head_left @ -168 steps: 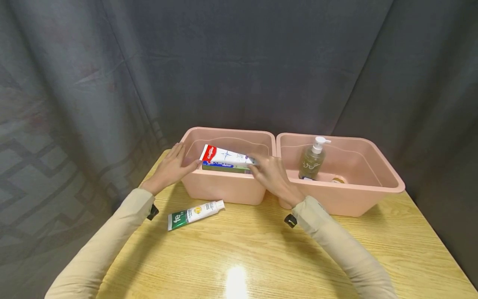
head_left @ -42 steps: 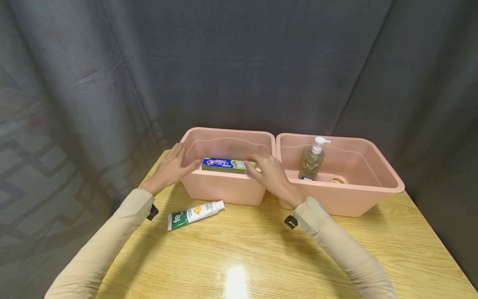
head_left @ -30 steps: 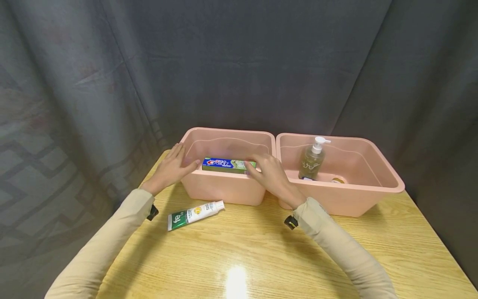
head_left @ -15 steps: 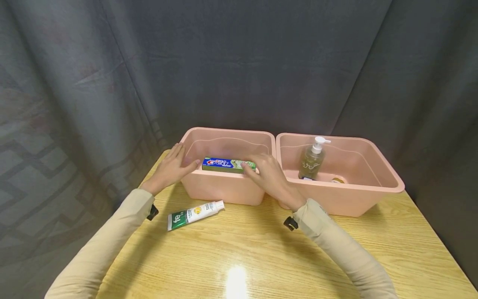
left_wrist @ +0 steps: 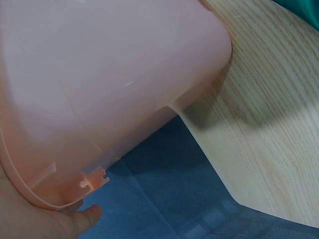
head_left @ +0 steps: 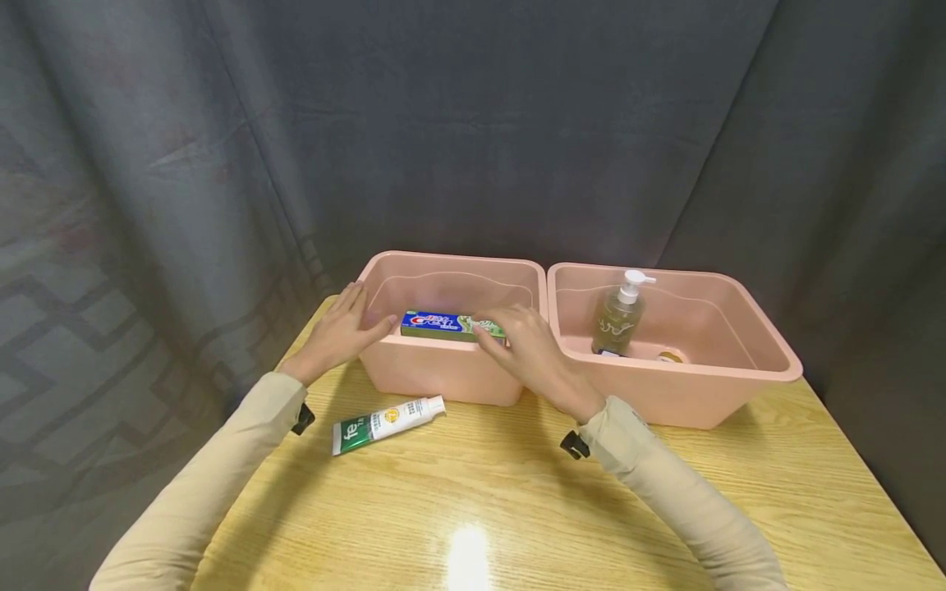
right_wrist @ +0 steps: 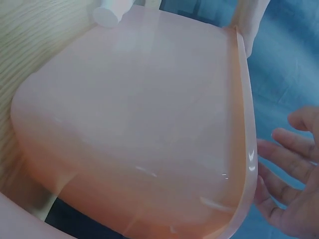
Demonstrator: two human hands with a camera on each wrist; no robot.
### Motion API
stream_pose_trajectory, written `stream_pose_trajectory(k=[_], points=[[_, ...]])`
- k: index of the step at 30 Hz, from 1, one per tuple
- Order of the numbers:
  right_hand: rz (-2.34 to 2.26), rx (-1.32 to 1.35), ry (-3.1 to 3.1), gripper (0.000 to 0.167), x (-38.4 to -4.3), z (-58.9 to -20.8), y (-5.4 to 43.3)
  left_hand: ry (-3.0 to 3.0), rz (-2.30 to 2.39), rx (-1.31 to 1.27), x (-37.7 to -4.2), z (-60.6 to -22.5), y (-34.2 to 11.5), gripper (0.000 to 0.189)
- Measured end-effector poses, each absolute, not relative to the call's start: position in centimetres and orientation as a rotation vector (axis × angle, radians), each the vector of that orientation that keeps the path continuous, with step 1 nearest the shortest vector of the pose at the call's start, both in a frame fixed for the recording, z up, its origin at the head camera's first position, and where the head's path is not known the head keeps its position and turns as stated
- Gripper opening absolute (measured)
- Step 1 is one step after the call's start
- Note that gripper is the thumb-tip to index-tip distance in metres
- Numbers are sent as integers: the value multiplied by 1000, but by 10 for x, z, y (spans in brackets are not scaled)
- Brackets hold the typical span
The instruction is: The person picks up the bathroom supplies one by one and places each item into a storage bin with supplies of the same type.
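Observation:
My left hand (head_left: 332,336) rests over the near left corner of the left pink bin (head_left: 443,373), fingers extended along its side rim and thumb across the front. In the left wrist view, fingers (left_wrist: 87,219) show past the rim. My right hand (head_left: 532,357) hovers over the same bin's front right part, covering one end of a blue and green Crest toothpaste box (head_left: 439,322) inside it. The right wrist view shows its fingers (right_wrist: 289,159) loosely bent beside the rim, holding nothing. On the table before the bin lies a green and white toothpaste tube (head_left: 388,423).
A second pink bin (head_left: 665,398) stands close against the right side of the first. It holds a pump bottle (head_left: 615,324) and a small round yellowish item (head_left: 670,357). The wooden table (head_left: 473,484) extends toward me; a dark curtain (head_left: 473,123) hangs behind.
Earlier my right hand held a white and red Colgate toothpaste tube over the left bin; the tube is now out of sight. Lately the right hand has shifted slightly left. My left hand stays put.

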State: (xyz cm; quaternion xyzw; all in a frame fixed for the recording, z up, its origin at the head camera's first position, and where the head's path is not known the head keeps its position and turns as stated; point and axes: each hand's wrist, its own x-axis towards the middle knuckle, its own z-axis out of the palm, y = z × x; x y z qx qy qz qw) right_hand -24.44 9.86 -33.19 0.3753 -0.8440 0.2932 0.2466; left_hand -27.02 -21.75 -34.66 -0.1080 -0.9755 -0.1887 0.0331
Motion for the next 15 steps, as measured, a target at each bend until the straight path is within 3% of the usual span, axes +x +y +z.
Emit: stream_pose_trajectory(k=[15], points=[[784,1089,-2273,22,-238,-330,95,-3004,-581,-325,-269,-347,-218,99]])
